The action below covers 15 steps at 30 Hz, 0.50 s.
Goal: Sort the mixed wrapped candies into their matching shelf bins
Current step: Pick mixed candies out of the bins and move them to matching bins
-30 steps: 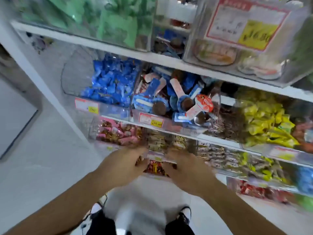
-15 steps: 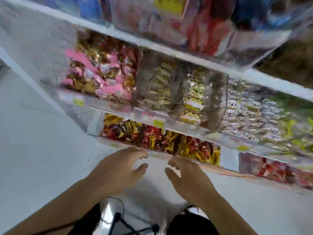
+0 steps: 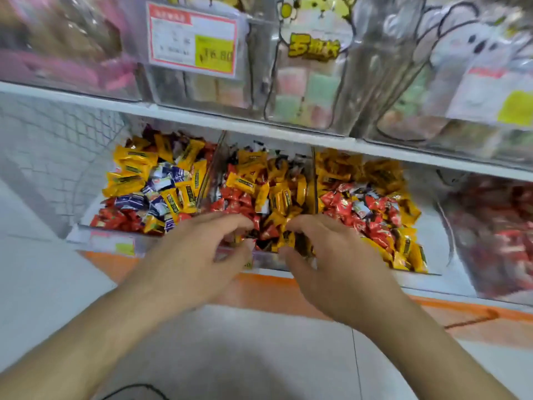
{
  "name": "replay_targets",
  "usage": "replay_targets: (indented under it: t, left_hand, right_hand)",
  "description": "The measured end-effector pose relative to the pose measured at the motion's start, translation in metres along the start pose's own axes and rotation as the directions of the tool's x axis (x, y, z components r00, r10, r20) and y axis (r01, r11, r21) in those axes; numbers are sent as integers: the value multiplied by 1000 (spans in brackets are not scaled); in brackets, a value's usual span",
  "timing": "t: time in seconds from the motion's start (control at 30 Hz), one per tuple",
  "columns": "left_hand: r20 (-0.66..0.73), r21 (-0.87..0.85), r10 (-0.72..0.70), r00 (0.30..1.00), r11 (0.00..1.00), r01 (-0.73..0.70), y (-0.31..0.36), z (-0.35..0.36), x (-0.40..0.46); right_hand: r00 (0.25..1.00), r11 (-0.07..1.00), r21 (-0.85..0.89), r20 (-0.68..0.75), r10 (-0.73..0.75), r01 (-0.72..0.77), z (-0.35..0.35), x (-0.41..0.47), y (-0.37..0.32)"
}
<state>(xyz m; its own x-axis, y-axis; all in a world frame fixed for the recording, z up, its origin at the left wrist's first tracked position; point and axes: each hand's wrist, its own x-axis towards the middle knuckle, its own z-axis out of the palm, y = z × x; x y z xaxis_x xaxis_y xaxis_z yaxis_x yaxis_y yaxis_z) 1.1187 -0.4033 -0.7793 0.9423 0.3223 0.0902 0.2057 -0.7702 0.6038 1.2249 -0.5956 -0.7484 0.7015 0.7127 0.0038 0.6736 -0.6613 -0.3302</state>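
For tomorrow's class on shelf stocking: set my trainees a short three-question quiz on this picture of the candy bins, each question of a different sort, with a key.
1. True or false: the left bin holds only yellow candies.
2. Multiple choice: both hands hover over which bin? A) left bin B) middle bin C) right bin
3. Short answer: which wrapper colour shows plainly in the left bin but hardly in the other two?

Key
1. False: yellow candies, purple candies and red candies are mixed there.
2. B: the left hand and the right hand reach its front edge, fingers curled; whether either grips a candy cannot be told.
3. Purple.
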Motion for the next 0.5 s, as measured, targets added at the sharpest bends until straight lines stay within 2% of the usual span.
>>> replay_targets:
  t: [0.17,0.27,0.5]
  left_hand:
    - [-68,-34,52,996,998,-54,25,2,-38]
    - [-40,-15,46,998,999,-47,47,-11,-66]
    - [-30,62,58,998,997,-56,70,-27,-101]
  right_hand:
    - [992,994,86,-105,69,-60,20,-45,8]
    - [987,985,106,-67,147,-139,11,-81,7]
    - [978,982,128,-140,154,-136,-19,-126,13]
